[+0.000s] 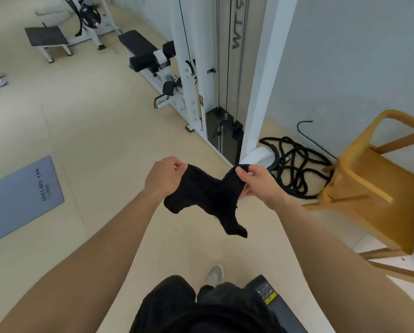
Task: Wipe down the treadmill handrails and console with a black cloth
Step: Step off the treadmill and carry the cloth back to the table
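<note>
Both arms reach out over the floor (100, 131). Left hand (164, 175) and right hand (254, 182) each pinch a top corner of the black cloth (208, 198), which hangs between them.

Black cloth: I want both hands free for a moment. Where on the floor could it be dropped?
Bare floor lies open between the grey mat and the cable machine. Right is crowded: coiled rope and wooden chair. Both the left hand and the right hand hold the black cloth.
</note>
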Available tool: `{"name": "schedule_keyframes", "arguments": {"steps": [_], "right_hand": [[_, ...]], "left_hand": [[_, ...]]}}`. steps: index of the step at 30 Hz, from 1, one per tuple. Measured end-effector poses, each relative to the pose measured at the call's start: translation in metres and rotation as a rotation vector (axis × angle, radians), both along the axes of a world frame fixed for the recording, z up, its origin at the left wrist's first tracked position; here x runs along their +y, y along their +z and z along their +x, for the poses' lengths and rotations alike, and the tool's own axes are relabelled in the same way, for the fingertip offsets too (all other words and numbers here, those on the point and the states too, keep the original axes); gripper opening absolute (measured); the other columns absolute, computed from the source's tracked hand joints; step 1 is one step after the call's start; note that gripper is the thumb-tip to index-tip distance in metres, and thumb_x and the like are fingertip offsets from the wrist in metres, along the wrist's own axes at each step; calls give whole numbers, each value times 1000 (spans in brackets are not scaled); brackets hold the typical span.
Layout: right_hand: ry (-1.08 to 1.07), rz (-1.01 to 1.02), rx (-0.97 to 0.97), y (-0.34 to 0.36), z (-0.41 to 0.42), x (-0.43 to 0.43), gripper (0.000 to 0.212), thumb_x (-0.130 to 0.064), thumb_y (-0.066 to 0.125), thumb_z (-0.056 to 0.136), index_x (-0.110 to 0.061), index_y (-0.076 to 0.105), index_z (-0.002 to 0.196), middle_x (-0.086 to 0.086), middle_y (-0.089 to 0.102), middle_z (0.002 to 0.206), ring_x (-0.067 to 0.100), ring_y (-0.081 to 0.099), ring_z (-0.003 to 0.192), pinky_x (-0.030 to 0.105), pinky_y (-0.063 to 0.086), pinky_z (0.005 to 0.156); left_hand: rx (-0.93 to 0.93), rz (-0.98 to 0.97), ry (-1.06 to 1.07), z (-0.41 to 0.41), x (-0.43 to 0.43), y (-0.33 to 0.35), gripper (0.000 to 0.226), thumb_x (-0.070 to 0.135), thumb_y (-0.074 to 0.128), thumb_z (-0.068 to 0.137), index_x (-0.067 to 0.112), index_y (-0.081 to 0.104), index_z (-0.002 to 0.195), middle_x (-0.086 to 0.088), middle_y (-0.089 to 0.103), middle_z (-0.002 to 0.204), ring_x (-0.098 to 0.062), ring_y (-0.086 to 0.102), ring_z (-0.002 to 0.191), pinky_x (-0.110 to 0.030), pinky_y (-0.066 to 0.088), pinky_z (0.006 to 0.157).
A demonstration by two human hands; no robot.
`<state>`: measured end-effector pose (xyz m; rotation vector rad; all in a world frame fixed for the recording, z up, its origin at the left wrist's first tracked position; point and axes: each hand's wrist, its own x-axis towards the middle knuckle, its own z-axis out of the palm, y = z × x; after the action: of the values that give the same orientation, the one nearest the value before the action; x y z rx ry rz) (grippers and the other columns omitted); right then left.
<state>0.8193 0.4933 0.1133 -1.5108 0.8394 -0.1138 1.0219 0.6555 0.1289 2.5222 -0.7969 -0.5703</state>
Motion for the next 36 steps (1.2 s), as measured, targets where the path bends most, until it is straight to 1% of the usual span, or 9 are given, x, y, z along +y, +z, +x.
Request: {"name": "schedule_keyframes", "arguments": {"steps": [4,7,9,15,20,25,29,32,36], "right_hand": [[-185,-56,20,-43,23,-68,67,-58,51,92,8,62,97,18,66,80,29,61,73,50,56,79],[-275,-267,104,-37,6,-98,45,-45,56,95,-4,63,79,8,61,69,25,55,64,40,49,68],[-360,-379,136,-24,-2,-121,21,-31,63,96,-17,70,81,1,67,69,19,60,63,37,51,63],[-639,-509,171,3,-37,-177,3,-23,74,89,-23,71,90,-10,70,83,6,65,71,27,57,68],[-786,-586,294,23,-83,-200,8,-20,70,92,-24,75,96,-21,68,85,0,65,78,23,57,74],[-892,-662,436,27,-125,-205,24,-16,60,93,-19,76,110,-6,75,92,12,68,82,40,59,74],[-887,-663,508,33,-153,-202,34,-15,51,90,-20,73,114,-5,73,93,14,64,82,38,57,71],[-860,-629,579,33,-181,-201,37,-19,56,83,-22,69,117,-5,70,102,11,62,88,34,56,75],[-929,-607,636,28,-232,-203,32,-25,68,91,-26,69,123,-10,72,112,9,64,99,34,56,88]], "left_hand": [[374,-121,50,8,-95,-61,27,35,58,100,12,72,100,-9,72,101,-29,67,92,-39,54,75],[695,-184,49,-12,-160,-57,11,23,65,98,15,71,93,-11,71,94,-23,65,78,-28,51,58],[952,-205,3,-24,-210,-45,10,12,63,98,9,69,106,-12,72,94,-21,68,76,-25,53,53],[1410,-125,2,-83,-343,-23,25,4,52,100,1,62,123,-19,74,102,-26,76,83,-32,61,64],[1476,71,-148,-142,-411,-4,22,6,49,102,-2,65,115,-18,71,99,-26,72,86,-33,63,65],[1447,197,-242,-196,-457,1,29,5,50,101,-5,56,128,-24,64,122,-31,68,93,-33,61,56],[1443,275,-322,-245,-472,5,15,1,47,102,-3,53,115,-23,60,107,-31,62,86,-34,56,60],[1444,353,-369,-282,-480,3,8,-2,48,100,-2,55,103,-25,59,106,-33,63,85,-36,56,59],[1491,416,-365,-331,-490,-3,13,-3,47,100,-7,54,111,-29,60,106,-38,64,86,-37,59,50]]}}
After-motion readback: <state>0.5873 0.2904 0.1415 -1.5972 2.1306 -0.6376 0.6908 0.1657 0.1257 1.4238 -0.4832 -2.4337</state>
